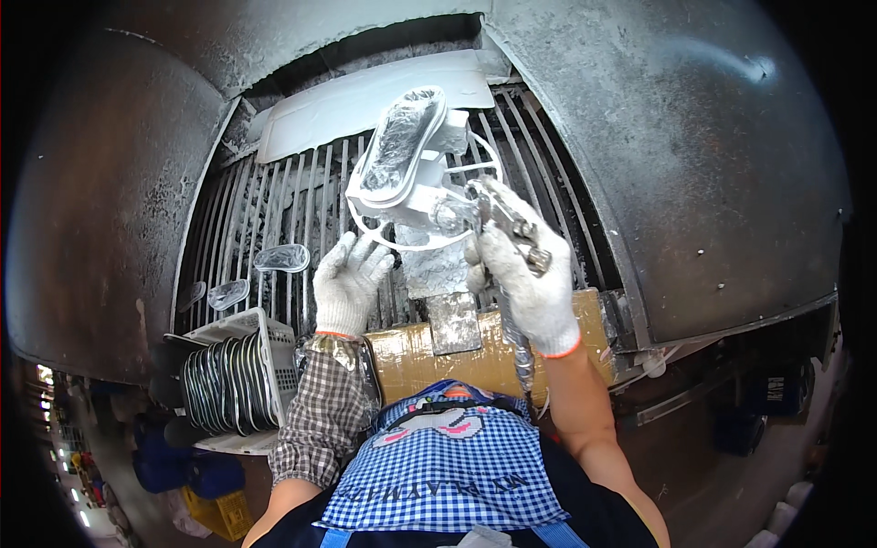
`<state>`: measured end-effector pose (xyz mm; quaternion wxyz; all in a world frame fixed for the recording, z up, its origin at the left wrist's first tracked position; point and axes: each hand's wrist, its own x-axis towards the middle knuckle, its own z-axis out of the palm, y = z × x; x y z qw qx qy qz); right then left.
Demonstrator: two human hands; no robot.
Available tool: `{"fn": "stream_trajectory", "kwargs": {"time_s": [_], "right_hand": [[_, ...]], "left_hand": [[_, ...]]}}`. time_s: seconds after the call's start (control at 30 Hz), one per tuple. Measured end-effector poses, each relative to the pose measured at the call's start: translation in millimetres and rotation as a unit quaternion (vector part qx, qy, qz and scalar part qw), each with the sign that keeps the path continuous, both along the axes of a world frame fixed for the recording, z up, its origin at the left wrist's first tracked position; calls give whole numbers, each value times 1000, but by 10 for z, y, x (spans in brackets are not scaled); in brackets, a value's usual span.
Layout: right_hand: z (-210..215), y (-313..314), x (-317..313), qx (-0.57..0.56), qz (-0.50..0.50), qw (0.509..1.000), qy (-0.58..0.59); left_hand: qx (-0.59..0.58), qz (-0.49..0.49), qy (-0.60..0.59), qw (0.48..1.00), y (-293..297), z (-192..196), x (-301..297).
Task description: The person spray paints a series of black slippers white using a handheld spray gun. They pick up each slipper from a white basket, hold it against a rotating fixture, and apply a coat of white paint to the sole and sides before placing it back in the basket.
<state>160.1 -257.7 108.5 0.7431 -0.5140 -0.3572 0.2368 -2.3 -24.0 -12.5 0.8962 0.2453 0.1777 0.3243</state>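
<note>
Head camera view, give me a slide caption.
Gloved right hand grips a metal spray gun near an oval piece mounted above a white wheel, gloved left hand open nearby.

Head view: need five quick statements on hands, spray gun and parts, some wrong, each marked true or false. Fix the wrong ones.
1. The right hand holds a metal spray gun. True.
2. The left hand is closed around the same gun. False: it is open, near the white ring.
3. The pale plastic crate holds dark, curved pieces standing on edge. True.
4. The right forearm is covered by fabric. False: it is bare; a checked sleeve covers the left one.
5. A white-rimmed oval piece appears higher in the view than both hands. True.
</note>
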Motion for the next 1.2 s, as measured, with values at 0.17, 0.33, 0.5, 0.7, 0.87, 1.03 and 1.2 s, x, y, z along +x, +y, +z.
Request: {"fn": "stream_trajectory", "kwargs": {"time_s": [0.17, 0.33, 0.5, 0.7, 0.87, 1.03, 1.2], "right_hand": [[49, 176, 54, 27, -51, 998, 23], [74, 159, 193, 50, -89, 994, 32], [52, 101, 283, 50, -142, 989, 6], [116, 96, 188, 4, -138, 989, -43], [13, 219, 109, -2, -96, 993, -62], [5, 300, 54, -13, -68, 987, -142], [30, 152, -42, 15, 43, 998, 39]], "left_hand": [[-2, 48, 21, 999, 69, 123, -2], [16, 51, -1, 999, 208, 105, 13], [26, 61, -10, 998, 399, 114, 40], [23, 45, 38, 998, 210, 109, 107], [20, 16, 55, 998, -104, 8, 136], [-36, -4, 30, 999, -276, -61, 130], [-48, 6, 26, 998, -279, 4, 104]]}}
